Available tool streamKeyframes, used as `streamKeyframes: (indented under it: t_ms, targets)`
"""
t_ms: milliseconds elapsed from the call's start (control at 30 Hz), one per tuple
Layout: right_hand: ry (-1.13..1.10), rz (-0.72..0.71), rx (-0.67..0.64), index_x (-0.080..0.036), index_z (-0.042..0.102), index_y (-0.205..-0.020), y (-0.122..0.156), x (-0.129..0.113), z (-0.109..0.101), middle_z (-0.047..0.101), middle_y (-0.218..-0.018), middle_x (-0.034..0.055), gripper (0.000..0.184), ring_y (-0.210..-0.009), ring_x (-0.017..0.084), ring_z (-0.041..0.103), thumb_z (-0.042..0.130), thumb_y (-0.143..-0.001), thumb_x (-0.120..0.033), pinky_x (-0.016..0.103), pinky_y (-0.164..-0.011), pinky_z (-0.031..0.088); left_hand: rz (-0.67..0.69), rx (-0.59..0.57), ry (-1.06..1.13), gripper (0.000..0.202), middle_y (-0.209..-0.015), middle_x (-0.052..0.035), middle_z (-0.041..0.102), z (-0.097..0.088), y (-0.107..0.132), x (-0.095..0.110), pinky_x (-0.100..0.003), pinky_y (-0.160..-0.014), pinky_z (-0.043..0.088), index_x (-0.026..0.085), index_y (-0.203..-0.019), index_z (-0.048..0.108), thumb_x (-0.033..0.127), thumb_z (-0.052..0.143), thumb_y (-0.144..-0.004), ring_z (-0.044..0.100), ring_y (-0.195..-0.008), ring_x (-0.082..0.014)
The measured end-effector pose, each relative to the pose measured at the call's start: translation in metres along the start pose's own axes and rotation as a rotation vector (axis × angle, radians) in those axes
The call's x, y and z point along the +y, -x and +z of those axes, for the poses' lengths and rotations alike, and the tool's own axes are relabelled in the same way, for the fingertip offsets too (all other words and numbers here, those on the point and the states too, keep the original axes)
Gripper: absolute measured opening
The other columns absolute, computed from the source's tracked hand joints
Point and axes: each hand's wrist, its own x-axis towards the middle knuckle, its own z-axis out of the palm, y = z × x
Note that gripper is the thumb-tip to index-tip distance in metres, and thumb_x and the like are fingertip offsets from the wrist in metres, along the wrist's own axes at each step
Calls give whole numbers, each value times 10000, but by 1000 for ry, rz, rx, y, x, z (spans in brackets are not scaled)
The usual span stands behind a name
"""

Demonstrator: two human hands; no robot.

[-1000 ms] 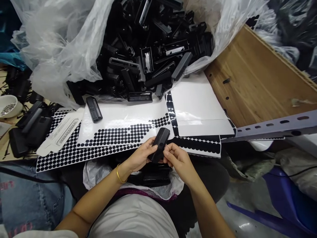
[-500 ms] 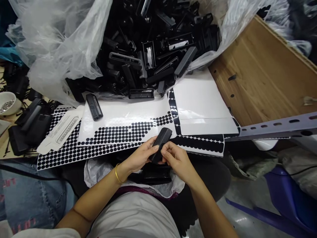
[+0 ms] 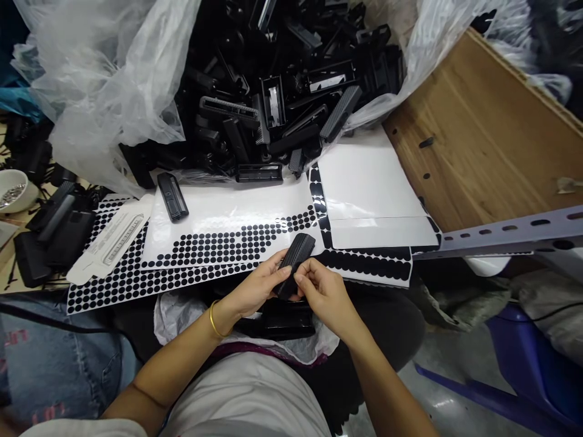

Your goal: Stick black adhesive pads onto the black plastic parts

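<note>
A black ribbed plastic part (image 3: 298,249), long and narrow, tilts up between my two hands over the front edge of the sticker sheets. Its lower end is wrapped by my left hand (image 3: 264,280), thumb on top. My right hand (image 3: 321,290) pinches at the part's right side; whether something small sits between those fingertips I cannot tell. Just beyond lies a white sheet of round black stickers (image 3: 218,246), partly peeled bare. A similar black part (image 3: 173,197) rests on that sheet at the left. More black parts (image 3: 286,320) lie in a white bag on my lap.
A large heap of black plastic parts (image 3: 273,103) fills a clear plastic bag (image 3: 113,91) at the back. Blank white sheets (image 3: 373,188) lie right, beside a wooden board (image 3: 487,133) and metal rail (image 3: 510,233). At left are a white bowl (image 3: 27,194) and a flattened carton (image 3: 113,243).
Almost nothing differs. Both hands keep their hold on the black part, and the view has shifted very slightly.
</note>
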Motion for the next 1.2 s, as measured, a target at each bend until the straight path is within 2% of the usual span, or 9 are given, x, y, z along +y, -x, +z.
streamKeyframes:
  t_ms: [133, 267, 400, 533, 633, 767, 1000, 1100, 1200]
  targets:
    - [16, -9, 27, -209, 484, -673, 0, 0, 1, 492, -532, -41, 125, -492, 114, 512, 487, -793, -246, 217, -464, 454, -16, -11, 9, 497, -963, -40, 640, -1, 1, 2, -228, -664, 478, 255, -1285, 488, 276, 588, -799, 580, -760, -127]
    - [5, -26, 68, -202, 500, -672, -1, 1, 4, 501, -545, -36, 138, -478, 103, 493, 494, -795, -264, 202, -436, 423, 28, -84, -85, 611, -1155, -43, 592, -2, 3, 7, -256, -773, 485, 284, -1333, 427, 184, 614, -760, 579, -907, -154]
    - [-30, -49, 115, -199, 506, -671, -3, 4, 8, 510, -573, -32, 143, -485, 97, 489, 503, -791, -277, 200, -444, 425, 97, -141, -199, 744, -1360, -62, 457, -3, 5, 9, -344, -931, 441, 291, -1413, 275, 181, 618, -762, 558, -1035, -198]
    - [-94, -56, 138, -197, 510, -694, -3, 6, 13, 508, -604, -29, 137, -495, 92, 485, 510, -792, -293, 195, -441, 435, 112, -131, -269, 789, -1489, -67, 288, -6, 5, 8, -353, -1035, 354, 261, -1451, 119, 177, 558, -800, 438, -1231, -232]
    - [-130, -44, 154, -199, 506, -705, -3, 6, 17, 508, -617, -26, 140, -498, 91, 478, 514, -798, -303, 196, -438, 445, 125, -122, -328, 783, -1527, -32, 197, -9, 6, 9, -338, -1083, 286, 273, -1450, 86, 184, 533, -814, 293, -1344, -229]
    - [-147, -57, 180, -203, 491, -704, -3, 7, 21, 515, -624, -22, 149, -508, 96, 484, 510, -810, -306, 205, -451, 464, 139, -77, -405, 766, -1542, -7, 121, -12, 7, 10, -327, -1117, 208, 271, -1449, 106, 196, 525, -812, 176, -1393, -221]
    - [21, -147, 223, -216, 467, -749, -3, 14, 31, 537, -644, -15, 108, -551, 121, 537, 462, -843, -269, 227, -505, 456, 160, -38, -405, 764, -1545, 1, 89, -14, 5, 6, -368, -1141, 108, 264, -1449, 121, 195, 523, -804, 97, -1410, -210]
    - [117, -183, 253, -214, 482, -899, -2, 18, 32, 536, -668, -18, 75, -570, 130, 549, 480, -846, -268, 245, -538, 452, 203, -18, -388, 756, -1542, -5, 123, -16, 6, 2, -361, -1130, 178, 274, -1445, 154, 196, 542, -800, 115, -1406, -226]
    - [97, -241, 431, -213, 402, -1159, 0, 19, 22, 515, -715, -26, 353, -585, 126, 528, 522, -831, -261, 251, -557, 445, 166, -126, -357, 758, -1515, -42, 231, -19, 16, 2, -394, -1022, 382, 320, -1440, 139, 188, 537, -809, 367, -1309, -259]
